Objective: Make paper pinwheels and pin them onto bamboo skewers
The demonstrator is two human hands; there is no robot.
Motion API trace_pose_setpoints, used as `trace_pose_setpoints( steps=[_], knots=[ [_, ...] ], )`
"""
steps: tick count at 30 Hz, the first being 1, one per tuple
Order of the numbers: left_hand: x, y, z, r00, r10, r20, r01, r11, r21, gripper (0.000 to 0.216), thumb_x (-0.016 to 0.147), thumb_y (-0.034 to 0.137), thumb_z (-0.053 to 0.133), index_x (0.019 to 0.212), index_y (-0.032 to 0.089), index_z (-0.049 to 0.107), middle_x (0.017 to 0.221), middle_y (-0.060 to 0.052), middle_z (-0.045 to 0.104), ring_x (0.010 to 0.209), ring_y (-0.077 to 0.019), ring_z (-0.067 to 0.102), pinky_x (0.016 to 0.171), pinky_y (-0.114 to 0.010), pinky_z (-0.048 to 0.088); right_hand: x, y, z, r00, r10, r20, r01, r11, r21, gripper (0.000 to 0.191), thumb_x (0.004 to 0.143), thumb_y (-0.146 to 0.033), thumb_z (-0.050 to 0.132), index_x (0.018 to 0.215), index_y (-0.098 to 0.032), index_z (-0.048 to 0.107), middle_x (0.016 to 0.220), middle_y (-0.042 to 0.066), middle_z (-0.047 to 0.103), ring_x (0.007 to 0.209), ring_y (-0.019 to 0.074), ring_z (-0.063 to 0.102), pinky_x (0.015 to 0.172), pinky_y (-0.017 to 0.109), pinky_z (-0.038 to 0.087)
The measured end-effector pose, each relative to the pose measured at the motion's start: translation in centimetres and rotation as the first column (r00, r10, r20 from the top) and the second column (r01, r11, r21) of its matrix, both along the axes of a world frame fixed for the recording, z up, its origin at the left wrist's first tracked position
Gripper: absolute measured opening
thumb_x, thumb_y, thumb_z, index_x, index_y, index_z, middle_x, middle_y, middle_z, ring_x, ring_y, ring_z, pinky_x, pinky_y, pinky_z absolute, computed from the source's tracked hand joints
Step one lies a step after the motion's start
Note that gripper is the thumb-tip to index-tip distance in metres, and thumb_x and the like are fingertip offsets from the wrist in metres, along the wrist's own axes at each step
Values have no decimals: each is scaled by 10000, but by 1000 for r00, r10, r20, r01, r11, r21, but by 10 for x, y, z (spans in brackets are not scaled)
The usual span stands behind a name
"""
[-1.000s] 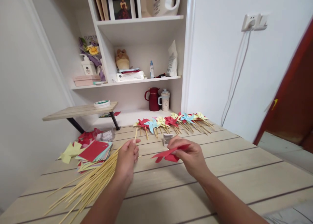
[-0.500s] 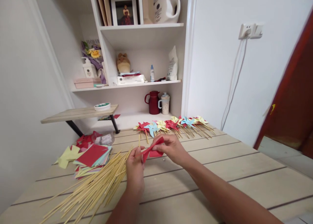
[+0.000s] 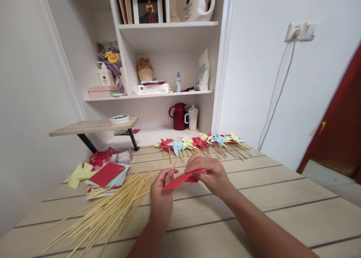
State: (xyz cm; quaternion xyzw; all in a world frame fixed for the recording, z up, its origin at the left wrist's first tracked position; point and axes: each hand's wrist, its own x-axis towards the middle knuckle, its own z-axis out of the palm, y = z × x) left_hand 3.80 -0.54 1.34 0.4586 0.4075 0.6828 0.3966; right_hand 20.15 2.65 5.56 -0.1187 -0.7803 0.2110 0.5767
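A folded piece of red paper [image 3: 180, 181] is held above the table, pinched between the thumb and fingers of my right hand [image 3: 210, 173]. My left hand [image 3: 162, 188] is closed on a thin wooden stick [image 3: 175, 162], whose pale tip pokes up past the fingers; the rest of it is hidden. The paper's left corner lies against my left thumb. Just left of that hand spreads a loose pile of wooden sticks [image 3: 113, 209]. Beyond both hands, a row of paper pinwheels [image 3: 199, 142] on sticks lies on the table.
A stack of coloured paper squares [image 3: 105, 175] lies at the left, beside a yellow paper pinwheel shape [image 3: 80, 174] and a clear plastic container [image 3: 121, 156]. Behind are a small raised stand [image 3: 93, 126], a dark red jug [image 3: 179, 117] and a lidded cup [image 3: 192, 119].
Both hands have shifted slightly right in view. The red paper has turned from a bowed, upright shape to a flatter tilt, and the stick tip now leans right.
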Motion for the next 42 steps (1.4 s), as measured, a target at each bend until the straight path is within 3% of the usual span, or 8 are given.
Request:
trace_pose_setpoints(
  steps=[5,9,13,20,32,36,42],
  knots=[
    [3,-3,2,995,2,-101,2,999,46,240,809,411,674,826,176,717,825,-53,711,763,-176,602,673,-243,458,1,0,-2,1000,-4,5,3,996,88,282,828,-35,623,944,-247,770,779,31,731,793,188,640,701,341,546],
    [3,-8,4,982,26,-186,-9,995,94,223,842,386,624,847,183,714,813,-47,711,723,-167,590,653,-243,454,1,1,-3,1000,-28,12,26,990,140,219,845,-87,669,953,-254,762,781,27,736,787,182,646,711,341,551],
    [1,-11,4,961,84,-263,-50,990,134,223,858,369,591,836,184,713,665,-8,643,609,-139,529,569,-226,403,2,-1,-2,999,-54,-2,53,984,168,223,856,-90,649,968,-252,754,787,33,732,797,188,648,702,344,553],
    [2,-11,-1,942,65,-330,-4,983,183,168,826,272,562,836,186,706,577,28,569,521,-115,452,498,-212,339,3,-2,-1,999,-48,14,44,980,196,206,849,-95,664,958,-245,754,790,28,742,795,185,661,724,344,561],
    [3,-14,0,944,54,-326,7,983,185,206,847,277,497,794,178,670,602,15,564,507,-118,432,491,-218,349,2,-7,-3,992,-121,-26,124,982,143,315,788,23,634,919,-244,739,801,29,708,831,191,650,709,333,551],
    [3,-17,3,948,76,-311,-1,972,234,272,881,313,480,688,182,619,560,25,491,487,-113,376,474,-224,311,2,-8,-2,990,-138,-30,141,979,151,331,787,35,616,917,-244,739,808,33,711,837,196,654,725,346,556],
    [6,-17,4,960,5,-279,49,982,183,281,896,330,464,684,188,582,554,37,429,494,-111,332,485,-230,290,1,-9,0,989,-148,-32,151,972,180,296,814,3,620,925,-244,739,796,31,713,830,191,649,713,339,555]
  ],
)
